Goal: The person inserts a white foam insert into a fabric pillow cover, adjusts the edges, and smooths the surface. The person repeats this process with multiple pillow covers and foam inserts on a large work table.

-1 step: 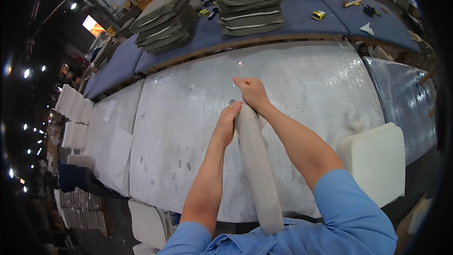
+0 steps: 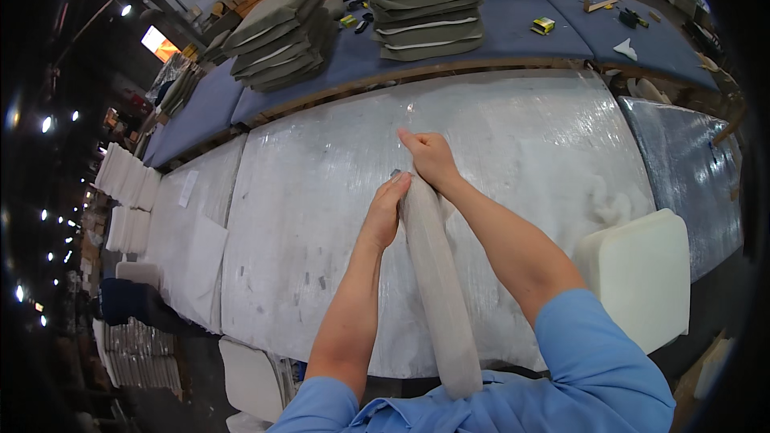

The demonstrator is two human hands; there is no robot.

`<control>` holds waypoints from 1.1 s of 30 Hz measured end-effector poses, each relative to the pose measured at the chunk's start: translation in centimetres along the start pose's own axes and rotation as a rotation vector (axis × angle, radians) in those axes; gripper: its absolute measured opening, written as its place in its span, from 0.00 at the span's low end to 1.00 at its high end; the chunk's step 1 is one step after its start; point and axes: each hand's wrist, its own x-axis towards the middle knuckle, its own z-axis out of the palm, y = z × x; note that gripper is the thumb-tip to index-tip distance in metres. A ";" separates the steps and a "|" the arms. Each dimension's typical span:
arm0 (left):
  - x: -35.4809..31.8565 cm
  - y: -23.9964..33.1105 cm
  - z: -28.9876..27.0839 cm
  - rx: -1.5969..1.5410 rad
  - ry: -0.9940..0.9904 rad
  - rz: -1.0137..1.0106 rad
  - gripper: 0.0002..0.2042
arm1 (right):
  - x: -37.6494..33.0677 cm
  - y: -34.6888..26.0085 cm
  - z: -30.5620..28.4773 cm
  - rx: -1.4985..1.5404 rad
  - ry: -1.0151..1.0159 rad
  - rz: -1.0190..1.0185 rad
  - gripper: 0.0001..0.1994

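A long, narrow grey-beige fabric cushion cover (image 2: pixel 439 297) stands on edge on the plastic-covered worktable (image 2: pixel 521 136), running from my body out to my hands. My left hand (image 2: pixel 387 212) presses flat against its left side near the far end. My right hand (image 2: pixel 429 156) pinches the far tip, fingers closed around the fabric. A small dark piece, perhaps a zip end, shows at my left fingertips (image 2: pixel 395 173).
A white foam block (image 2: pixel 642 273) lies at the table's right front corner. Beyond, a blue table (image 2: pixel 513 44) carries two stacks of grey cushions (image 2: pixel 425 4) (image 2: pixel 277 36) and small tools. White foam slabs (image 2: pixel 124 180) are stacked at the left. A person works at the far back.
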 end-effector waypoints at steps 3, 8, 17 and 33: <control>0.0 -0.3 -1.1 0.002 0.032 0.011 0.17 | -0.7 -0.1 -0.8 0.193 -0.082 0.017 0.25; 0.3 -0.1 -1.7 0.188 0.092 0.263 0.13 | -2.6 0.9 -3.2 0.234 -0.180 -0.098 0.16; 2.8 2.2 -0.4 0.300 0.244 0.456 0.14 | -4.6 1.5 -2.5 0.303 -0.244 -0.048 0.14; 7.8 4.0 3.9 0.717 0.423 0.695 0.17 | -7.4 2.9 -0.5 0.454 -0.149 -0.002 0.18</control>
